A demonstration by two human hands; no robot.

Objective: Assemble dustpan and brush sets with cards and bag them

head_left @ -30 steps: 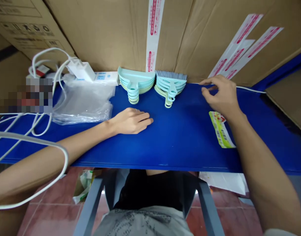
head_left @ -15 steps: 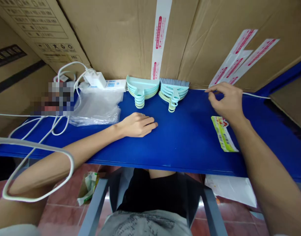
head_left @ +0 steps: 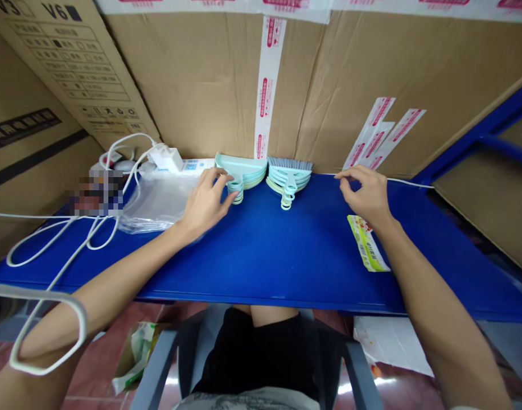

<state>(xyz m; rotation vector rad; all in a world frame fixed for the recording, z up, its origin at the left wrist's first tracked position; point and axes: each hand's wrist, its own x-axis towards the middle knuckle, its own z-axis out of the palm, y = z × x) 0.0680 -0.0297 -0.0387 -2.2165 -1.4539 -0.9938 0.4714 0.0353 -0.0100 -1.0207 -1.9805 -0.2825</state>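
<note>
A stack of pale green and blue dustpans (head_left: 242, 165) leans at the back of the blue table, handles toward me. My left hand (head_left: 207, 199) reaches to these handles with its thumb and fingers apart, holding nothing; whether a fingertip touches one, I cannot tell. Just right of the dustpans lies a stack of matching small brushes (head_left: 290, 176) with grey bristles. Over the right part of the table is my right hand (head_left: 365, 191), fingers curved and a gap by the thumb, nothing visible in it. A green and white packet (head_left: 367, 244) lies below that hand.
Clear plastic bags (head_left: 158, 199) lie at left, before a power strip (head_left: 198, 165) with a white plug adapter (head_left: 169, 158). Loose white cables (head_left: 101, 245) cross the left side and my left forearm. A cardboard wall (head_left: 201, 85) closes off the back.
My left hand has lifted from the middle of the table and moved back and left to the dustpan handles, its fingers spreading. My right hand keeps its pose. The head view has shifted.
</note>
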